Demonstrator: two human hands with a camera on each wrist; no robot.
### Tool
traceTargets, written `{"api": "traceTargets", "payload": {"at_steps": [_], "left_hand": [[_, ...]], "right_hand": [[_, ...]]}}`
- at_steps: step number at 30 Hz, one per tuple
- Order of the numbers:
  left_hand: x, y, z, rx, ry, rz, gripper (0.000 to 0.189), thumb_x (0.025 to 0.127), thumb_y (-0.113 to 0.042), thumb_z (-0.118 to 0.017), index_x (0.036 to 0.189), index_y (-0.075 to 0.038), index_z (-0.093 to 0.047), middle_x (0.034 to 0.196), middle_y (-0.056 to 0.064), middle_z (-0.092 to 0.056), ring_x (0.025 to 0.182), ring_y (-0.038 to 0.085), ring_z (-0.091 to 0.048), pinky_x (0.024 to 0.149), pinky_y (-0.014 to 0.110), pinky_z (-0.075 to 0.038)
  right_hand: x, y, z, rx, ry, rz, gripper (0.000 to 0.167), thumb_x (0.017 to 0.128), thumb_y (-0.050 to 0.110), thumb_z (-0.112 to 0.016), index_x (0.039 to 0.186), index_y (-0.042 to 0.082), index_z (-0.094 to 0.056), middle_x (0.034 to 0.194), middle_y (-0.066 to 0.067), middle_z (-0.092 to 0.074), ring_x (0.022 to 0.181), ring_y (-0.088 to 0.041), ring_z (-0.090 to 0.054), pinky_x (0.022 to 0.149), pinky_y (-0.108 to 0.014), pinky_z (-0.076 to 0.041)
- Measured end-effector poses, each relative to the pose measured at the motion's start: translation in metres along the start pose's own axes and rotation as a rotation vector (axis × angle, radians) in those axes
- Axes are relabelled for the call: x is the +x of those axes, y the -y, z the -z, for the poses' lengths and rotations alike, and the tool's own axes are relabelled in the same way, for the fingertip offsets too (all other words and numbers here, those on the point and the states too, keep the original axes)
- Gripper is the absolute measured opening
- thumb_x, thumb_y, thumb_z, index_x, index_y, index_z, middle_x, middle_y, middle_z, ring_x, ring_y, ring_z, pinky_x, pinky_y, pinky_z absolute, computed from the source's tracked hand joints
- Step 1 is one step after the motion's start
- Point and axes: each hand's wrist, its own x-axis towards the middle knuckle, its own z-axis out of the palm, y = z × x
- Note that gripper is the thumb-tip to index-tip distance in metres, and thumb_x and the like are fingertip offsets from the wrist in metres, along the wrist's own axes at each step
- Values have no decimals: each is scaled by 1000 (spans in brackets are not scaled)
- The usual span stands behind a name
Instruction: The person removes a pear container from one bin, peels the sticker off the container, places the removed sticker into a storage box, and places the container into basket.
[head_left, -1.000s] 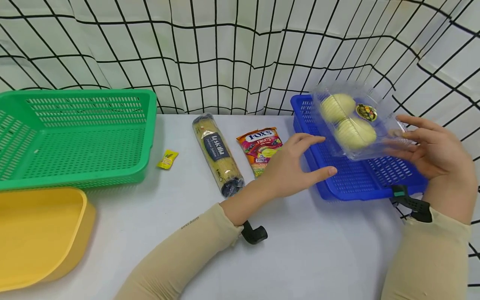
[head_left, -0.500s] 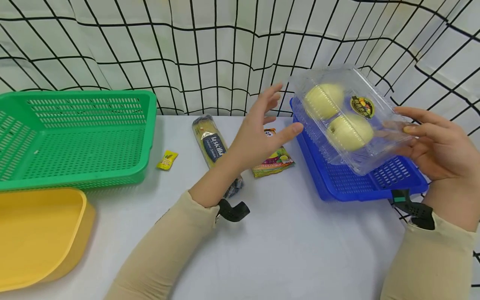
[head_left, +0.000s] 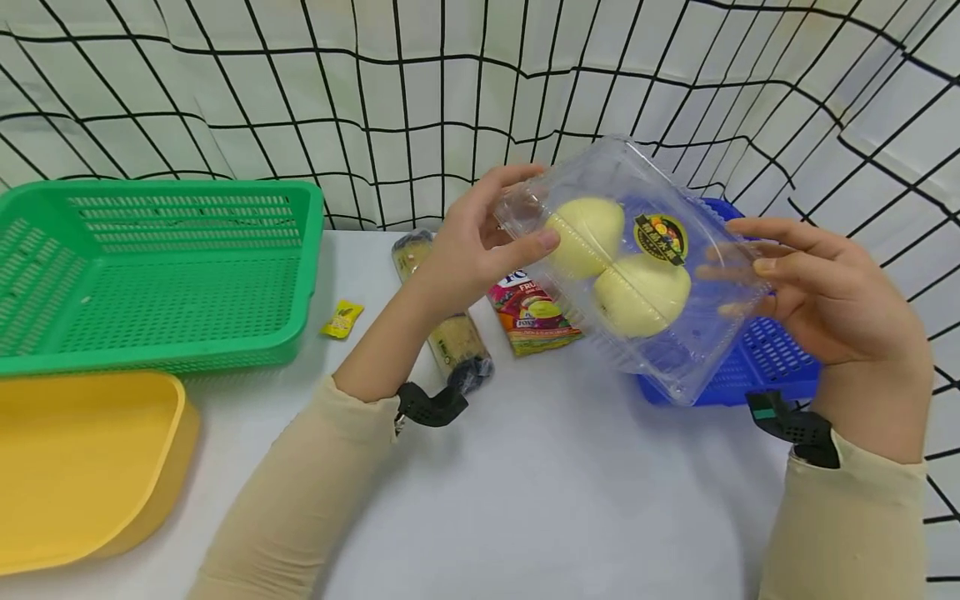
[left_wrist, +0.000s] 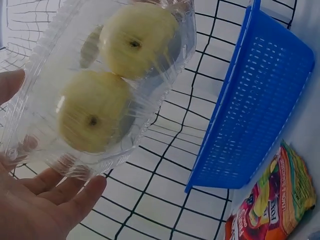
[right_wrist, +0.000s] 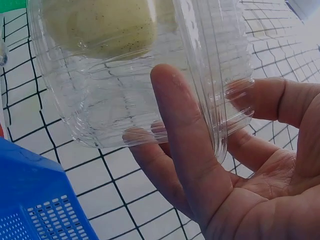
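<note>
A clear plastic clamshell box (head_left: pixel 697 325) with two pale yellow round fruits (head_left: pixel 643 293) and a dark round sticker (head_left: pixel 662 239) is tilted in the air. My right hand (head_left: pixel 847 292) grips its right edge, thumb on one face and fingers on the other, as the right wrist view shows. At its left corner is my left hand (head_left: pixel 480 237), thumb in front and fingers behind; some fingers show through the plastic in the left wrist view (left_wrist: pixel 50 200). Beneath and partly behind the box lies a blue basket (head_left: pixel 780 358).
On the white table lie a red Fox's candy bag (head_left: pixel 528 312), partly covered by the box, a pasta pack (head_left: pixel 459 342) behind my left arm, and a small yellow sachet (head_left: pixel 343 319). A green basket (head_left: pixel 187 304) and yellow bin (head_left: pixel 90 467) stand left. Black wire mesh (head_left: pixel 420 100) encloses the back.
The box has moved left and nearer from above the blue basket, tilting more. My left hand drew back left and up, and now meets the box's left corner. My right hand keeps its grip.
</note>
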Motion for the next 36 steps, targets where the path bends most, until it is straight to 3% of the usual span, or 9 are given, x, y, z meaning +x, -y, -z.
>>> {"api": "traceTargets", "payload": {"at_steps": [6, 10, 14, 18, 24, 29, 36], "left_hand": [[-19, -10, 19, 10, 18, 58, 64, 97, -18, -79, 156, -12, -54, 152, 5, -60, 129, 23, -65, 102, 44, -60], [-37, -18, 33, 59, 19, 98, 66, 95, -17, -82, 155, -14, -55, 157, 2, -56, 141, 19, -57, 99, 45, -61], [-58, -23, 48, 112, 3, 130, 69, 93, -14, -84, 156, -13, -56, 157, 4, -55, 146, 19, -52, 93, 40, -64], [-78, -27, 59, 147, 2, 169, 77, 90, -14, -86, 159, -15, -52, 147, 9, -59, 136, 25, -59, 86, 39, -66], [-108, -29, 67, 214, 27, 235, 94, 85, -17, -92, 165, -23, -44, 139, 11, -58, 129, 29, -63, 98, 46, -62], [-136, -29, 67, 248, 52, 301, 103, 83, -20, -97, 168, -29, -40, 136, 12, -56, 126, 27, -62, 100, 52, -59], [-179, -31, 71, 266, 49, 387, 105, 83, -22, -98, 169, -25, -39, 137, 11, -56, 131, 29, -59, 102, 55, -57]], "right_hand": [[6, -3, -12, 87, 88, -8, 44, 111, -14, -35, 147, -8, -61, 137, -21, -71, 125, -34, -73, 86, -51, -66], [12, -8, -29, 91, 110, -25, 41, 110, -15, -38, 143, -10, -63, 134, -21, -71, 120, -34, -75, 85, -53, -65], [19, -15, -51, 8, 99, -61, 37, 111, -10, -46, 144, -7, -63, 134, -17, -71, 119, -30, -75, 85, -52, -65], [25, -24, -74, -148, 39, -135, 35, 113, 2, -55, 147, 1, -63, 139, -13, -69, 122, -27, -73, 86, -47, -66], [33, -40, -98, -344, 23, -233, 38, 115, 15, -56, 152, 8, -57, 151, -15, -55, 129, -28, -67, 92, -38, -65], [36, -49, -113, -379, 68, -272, 38, 116, 15, -54, 153, 5, -55, 143, -20, -61, 122, -30, -71, 90, -37, -65], [43, -65, -133, -369, 158, -326, 37, 112, 9, -59, 149, 4, -58, 143, -19, -62, 122, -38, -66, 87, -42, -65]]}}
